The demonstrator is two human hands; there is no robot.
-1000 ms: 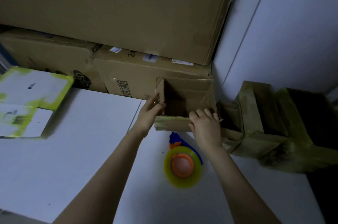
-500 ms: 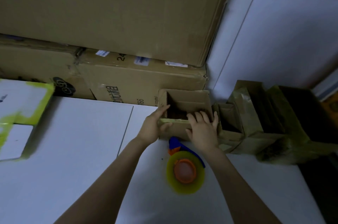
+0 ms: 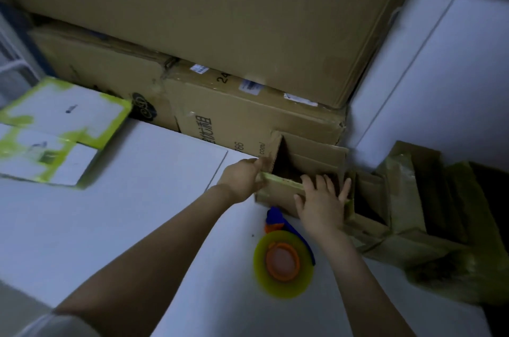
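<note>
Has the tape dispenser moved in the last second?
No. The tape dispenser lies just in front of the small open box, its blue tip by the box's near wall, the same as before.

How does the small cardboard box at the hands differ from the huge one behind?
The small brown cardboard box is open, its rim taped yellow-green; the huge brown cardboard box shows closed sides. The small one sits on the white surface; the huge one tops other cartons. Both are brown.

Dim, bluish light (motion-blurred throughout), with wide-angle bending at edges.
</note>
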